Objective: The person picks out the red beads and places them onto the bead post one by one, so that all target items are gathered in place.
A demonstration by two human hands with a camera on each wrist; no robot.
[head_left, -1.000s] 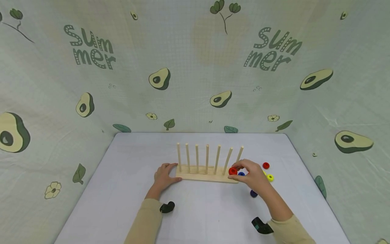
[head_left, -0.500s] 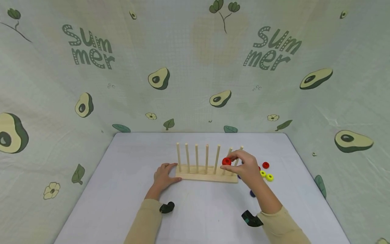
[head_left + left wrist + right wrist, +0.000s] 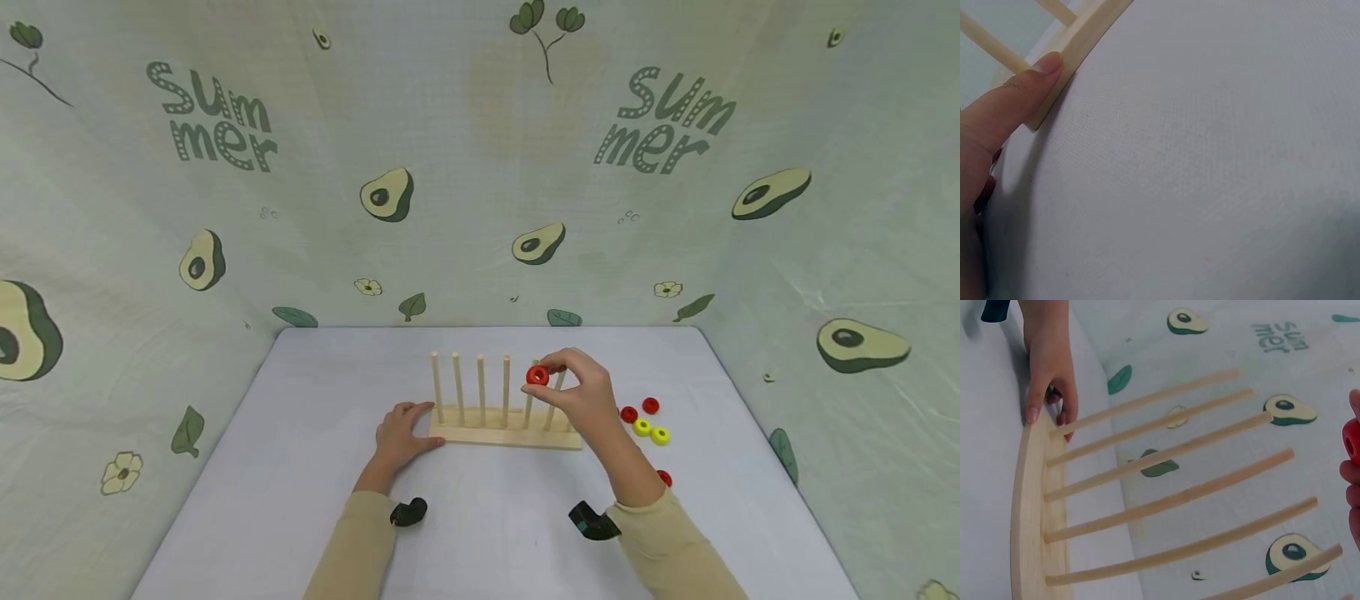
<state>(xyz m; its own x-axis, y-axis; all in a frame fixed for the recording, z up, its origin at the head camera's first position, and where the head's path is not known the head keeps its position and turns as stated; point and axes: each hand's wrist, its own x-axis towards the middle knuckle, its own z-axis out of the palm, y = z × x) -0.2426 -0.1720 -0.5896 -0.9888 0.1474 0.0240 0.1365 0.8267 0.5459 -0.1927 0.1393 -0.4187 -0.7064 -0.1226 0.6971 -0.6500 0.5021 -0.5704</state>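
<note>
A wooden peg rack (image 3: 487,437) with several upright pegs stands on the table. My left hand (image 3: 399,433) grips its left end; in the left wrist view the thumb (image 3: 1047,64) presses on the base beside a peg. My right hand (image 3: 588,396) pinches a red ring (image 3: 530,379) between thumb and fingers, level with the upper part of the right-hand pegs. From the head, the ring overlaps a peg near its top, and whether they touch I cannot tell. The right hand hides the rightmost peg. In the right wrist view only fingertips and part of the red ring (image 3: 1355,432) show.
Right of the rack on the white table (image 3: 480,533) lie two yellow rings, one yellow ring (image 3: 667,436) being farther right, and two red rings near them. Another red ring (image 3: 665,477) is partly behind the right forearm. A patterned cloth (image 3: 450,125) rises behind.
My right hand has lifted the red ring and carried it left, from low beside the rack's right end to near peg-top height. The left hand stays on the rack.
</note>
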